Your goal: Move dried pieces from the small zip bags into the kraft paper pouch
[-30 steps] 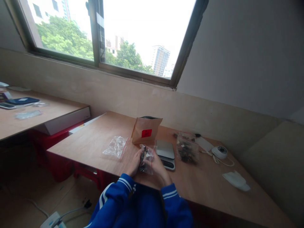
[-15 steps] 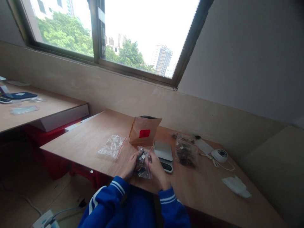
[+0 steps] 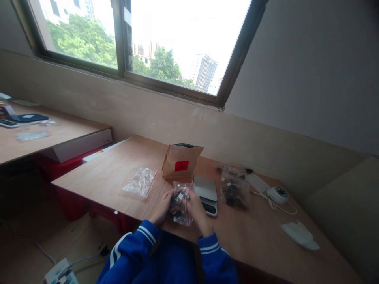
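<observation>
Near the front edge of the wooden table, a clear zip bag (image 3: 180, 205) with dark items and a small white label inside is held between both hands. My left hand (image 3: 162, 207) grips its left side. At the bag's right edge, by the red zip strip, my right hand (image 3: 197, 207) is closed on it. Just behind stands a brown paper bag (image 3: 168, 165) with a red label, its top open. A small scale (image 3: 205, 188) lies right of it, close to my right hand. An empty-looking clear bag (image 3: 139, 182) lies to the left.
Several filled clear bags (image 3: 234, 191) lie right of the scale. Further right are a white dome camera (image 3: 277, 194) with its cable and a crumpled white wrapper (image 3: 300, 235). Another table (image 3: 68, 132) stands at the left, and a power strip (image 3: 62, 273) lies on the floor.
The view has shifted slightly, so the table objects appear a little further right. Both hands stay on the clear bag, which is tilted slightly differently.
</observation>
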`<state>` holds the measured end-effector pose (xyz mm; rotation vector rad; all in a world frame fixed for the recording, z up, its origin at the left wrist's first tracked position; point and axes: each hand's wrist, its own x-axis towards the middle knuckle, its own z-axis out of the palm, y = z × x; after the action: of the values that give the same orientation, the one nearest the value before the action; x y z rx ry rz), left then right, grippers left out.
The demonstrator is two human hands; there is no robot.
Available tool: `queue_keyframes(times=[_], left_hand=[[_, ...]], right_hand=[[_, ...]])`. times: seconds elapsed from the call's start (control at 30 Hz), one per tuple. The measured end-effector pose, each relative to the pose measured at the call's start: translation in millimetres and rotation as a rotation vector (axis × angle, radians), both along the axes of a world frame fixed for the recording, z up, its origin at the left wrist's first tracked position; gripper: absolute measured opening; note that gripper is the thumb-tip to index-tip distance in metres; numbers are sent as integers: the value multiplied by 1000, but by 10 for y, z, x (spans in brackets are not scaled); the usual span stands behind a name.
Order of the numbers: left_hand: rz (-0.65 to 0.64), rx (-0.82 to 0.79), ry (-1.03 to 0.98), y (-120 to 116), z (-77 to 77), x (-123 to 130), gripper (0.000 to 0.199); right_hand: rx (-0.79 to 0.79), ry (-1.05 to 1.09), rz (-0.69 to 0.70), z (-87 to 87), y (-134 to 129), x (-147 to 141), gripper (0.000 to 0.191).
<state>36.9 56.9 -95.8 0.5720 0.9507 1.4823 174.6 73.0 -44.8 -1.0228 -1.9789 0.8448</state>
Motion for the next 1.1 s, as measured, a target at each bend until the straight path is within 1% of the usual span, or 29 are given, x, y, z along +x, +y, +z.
queue_keyframes(times=[0.07, 0.17, 0.23, 0.33, 0.4, 0.47, 0.57, 0.63, 0.67, 0.73, 0.87, 0.97, 1.03, 1.1], left_hand=[[1, 1, 9, 8, 3, -8, 20], [-77, -30, -105, 27, 27, -32, 20], [-116, -74, -202, 38, 60, -51, 23], [-80, -147, -298, 42, 120, -73, 23], [-70, -177, -323, 36, 151, -81, 24], [-88, -186, -331, 26, 168, -83, 25], [-93, -179, -336, 9, 171, -83, 25], [-88, -176, -330, 1, 163, -84, 27], [-89, -176, -326, -1, 156, -85, 29], [-94, -176, -321, -1, 143, -87, 31], [-123, -147, -292, -8, 138, -97, 32], [-139, -132, -251, -18, 153, -105, 33], [-144, -136, -260, -12, 153, -105, 32], [-144, -149, -301, 6, 133, -102, 30]], right_hand=[[-11, -3, -9, 41, -14, 34, 27], [-7, 19, -25, 149, -49, 120, 23], [-15, 44, -35, 250, -53, 196, 21], [-10, 132, -54, 471, 56, 293, 28], [44, 232, -75, 675, 239, 303, 34], [140, 322, -102, 908, 494, 248, 37], [287, 337, -180, 1219, 897, 65, 37], [357, 302, -202, 1338, 1102, -81, 35], [383, 271, -197, 1362, 1174, -147, 32], [420, 179, -173, 1342, 1263, -250, 27], [491, 4, -153, 1161, 1295, -310, 23], [527, -57, -106, 1068, 1248, -276, 32], [523, -70, -89, 1066, 1170, -251, 36], [511, -25, -123, 1093, 1045, -234, 37]])
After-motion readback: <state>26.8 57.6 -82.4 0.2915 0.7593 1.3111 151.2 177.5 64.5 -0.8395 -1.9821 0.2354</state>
